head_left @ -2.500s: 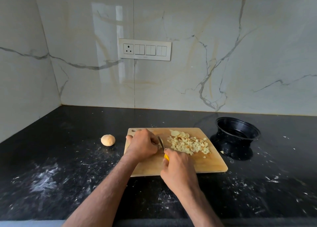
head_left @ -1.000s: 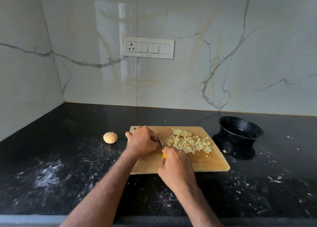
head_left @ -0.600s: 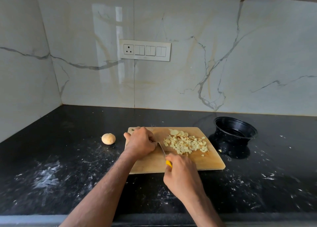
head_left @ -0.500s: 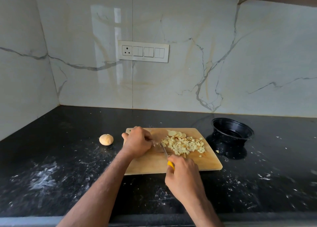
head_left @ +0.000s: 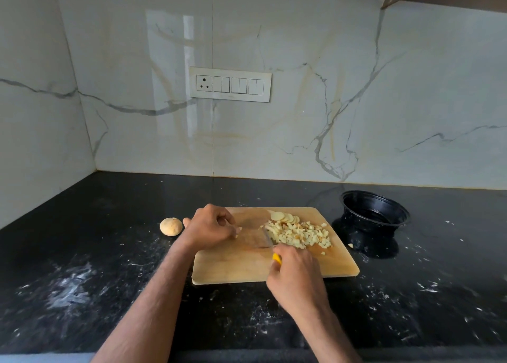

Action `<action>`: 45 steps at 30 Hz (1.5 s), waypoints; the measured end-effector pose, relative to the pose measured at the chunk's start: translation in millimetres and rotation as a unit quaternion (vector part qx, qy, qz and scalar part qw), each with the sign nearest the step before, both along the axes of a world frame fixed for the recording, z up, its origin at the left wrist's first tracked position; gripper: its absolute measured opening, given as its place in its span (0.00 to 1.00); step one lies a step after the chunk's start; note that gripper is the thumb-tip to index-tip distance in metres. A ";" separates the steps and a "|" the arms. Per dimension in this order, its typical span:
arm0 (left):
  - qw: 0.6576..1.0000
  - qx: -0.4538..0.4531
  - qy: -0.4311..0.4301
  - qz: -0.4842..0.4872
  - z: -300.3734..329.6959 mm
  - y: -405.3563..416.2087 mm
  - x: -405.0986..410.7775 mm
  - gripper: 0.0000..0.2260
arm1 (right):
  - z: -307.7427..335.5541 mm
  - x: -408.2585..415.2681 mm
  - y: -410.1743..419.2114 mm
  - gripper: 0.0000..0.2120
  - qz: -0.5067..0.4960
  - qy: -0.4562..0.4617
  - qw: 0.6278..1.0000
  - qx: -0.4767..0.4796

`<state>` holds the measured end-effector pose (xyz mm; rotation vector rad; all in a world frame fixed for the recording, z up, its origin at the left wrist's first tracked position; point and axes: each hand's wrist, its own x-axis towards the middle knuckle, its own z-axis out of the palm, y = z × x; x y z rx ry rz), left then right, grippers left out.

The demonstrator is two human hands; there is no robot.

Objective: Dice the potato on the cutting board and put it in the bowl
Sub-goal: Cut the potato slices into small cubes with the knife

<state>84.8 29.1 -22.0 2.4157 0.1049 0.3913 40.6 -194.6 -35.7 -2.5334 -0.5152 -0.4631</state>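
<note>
One cutting board (head_left: 238,269), wooden, lying flat on the black bench (head_left: 82,280). One pile of potato dice (head_left: 300,235) on the board's far right part, with a fan of uncut slices (head_left: 284,216) touching its far edge; slice count not legible, several overlapping. One knife (head_left: 267,239): blade on the board, its tip at the pile's left edge, yellow handle showing just above the right hand (head_left: 296,275). Right hand: fingers curled around the handle, gripping it, at the board's near edge; the dice lie just beyond and to the right of it. Left hand (head_left: 210,227): on the board's left part, fingers curled under, with small pale potato bits (head_left: 238,231) at its fingertips; whether they are pinched or merely touched cannot be told. The pile lies right of this hand, apart from it, with the blade between. One loose dice (head_left: 323,253) on the board near the pile's near edge. One bowl (head_left: 374,214), black, standing on the bench right of the board, not touching it; no potato seen inside. One stray piece (head_left: 350,245) on the bench between board and bowl. One whole potato (head_left: 171,226), unpeeled, on the bench just left of the left hand, off the board. One switch plate (head_left: 230,84) on the marble wall (head_left: 411,102), with one socket and three switch pairs. White specks scattered over the bench.
</note>
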 end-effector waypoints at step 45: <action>0.998 -0.054 0.032 0.013 0.3 -22.8 -1.9 0.08 | 2.0 9.0 28.5 0.13 0.055 0.000 0.998 0.000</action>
